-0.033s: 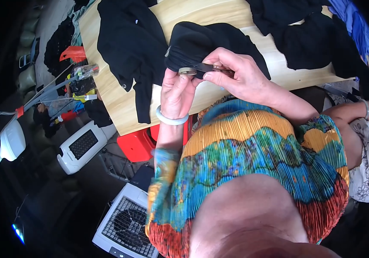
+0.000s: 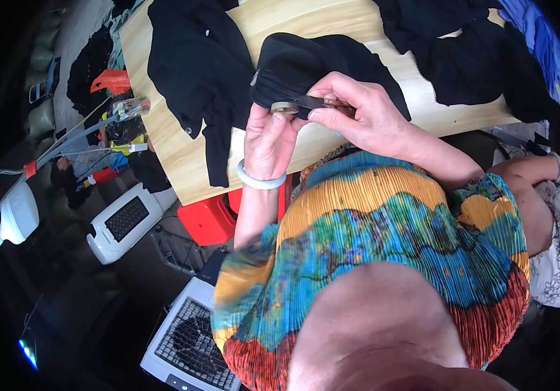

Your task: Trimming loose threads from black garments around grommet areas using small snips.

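Observation:
My left hand (image 2: 270, 143) is closed on the gathered edge of a black garment (image 2: 293, 58), its thumb just below a round, flat, greyish button (image 2: 284, 107). Between the thumb and fingers of my right hand (image 2: 368, 114) are small dark thread snips (image 2: 335, 105). Their tip points left and meets the cloth beside the button; whether the blades are parted is too small to tell. The rest of the garment spreads over the far side of the table, behind both hands. A pale bangle (image 2: 260, 181) circles my left wrist.
More black garments lie on the wooden table (image 2: 176, 163), one at left (image 2: 195, 65) and others at right (image 2: 462, 65). Red stools (image 2: 207, 221) stand beneath its near edge. A white-framed fan unit (image 2: 192, 339) is at lower left. Another person's arm (image 2: 534, 171) rests at right.
My left sleeve has swung outward to the left. Both hands, the snips and the garment stay in the same place.

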The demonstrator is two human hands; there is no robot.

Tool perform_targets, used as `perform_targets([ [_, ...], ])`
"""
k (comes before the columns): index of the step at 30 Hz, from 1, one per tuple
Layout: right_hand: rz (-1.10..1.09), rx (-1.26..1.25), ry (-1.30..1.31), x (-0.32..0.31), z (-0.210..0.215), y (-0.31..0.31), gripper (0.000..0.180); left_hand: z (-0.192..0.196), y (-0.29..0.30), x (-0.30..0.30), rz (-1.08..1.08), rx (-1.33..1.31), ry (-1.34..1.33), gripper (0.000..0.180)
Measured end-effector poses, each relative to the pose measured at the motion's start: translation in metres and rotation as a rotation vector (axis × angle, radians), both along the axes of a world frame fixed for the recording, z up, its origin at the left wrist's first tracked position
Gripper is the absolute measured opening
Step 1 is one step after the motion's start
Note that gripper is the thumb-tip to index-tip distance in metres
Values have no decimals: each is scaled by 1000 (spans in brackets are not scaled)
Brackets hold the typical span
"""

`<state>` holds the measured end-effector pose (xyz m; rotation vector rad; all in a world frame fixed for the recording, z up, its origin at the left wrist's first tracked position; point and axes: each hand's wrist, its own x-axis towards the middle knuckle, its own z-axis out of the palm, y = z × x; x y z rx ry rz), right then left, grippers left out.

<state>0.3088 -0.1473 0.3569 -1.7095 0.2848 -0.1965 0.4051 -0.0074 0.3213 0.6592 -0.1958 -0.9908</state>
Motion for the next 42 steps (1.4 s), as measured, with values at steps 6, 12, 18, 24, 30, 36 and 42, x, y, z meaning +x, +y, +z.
perform_targets([
  [6,-18,-28,-57,3,0,1,15,3,4,3,1,15,-21,32],
  [12,-197,223,-74,9,-14,-15,16,-7,7,8,-46,84,-164,32],
  [18,-156,114,-105,11,-9,-23,28,1,7,2,-87,334,-510,18],
  [24,-120,-232,270,20,-52,-85,38,-5,-34,-18,-357,304,-1450,18],
  [30,193,-671,260,46,-86,-78,47,-43,-69,-62,-613,125,-1667,18],
  [36,169,-775,536,54,-160,-55,48,-76,-76,-93,-878,112,-1596,21],
  [42,120,-780,312,40,-148,-63,18,-121,-45,-46,-561,318,-1295,14],
])
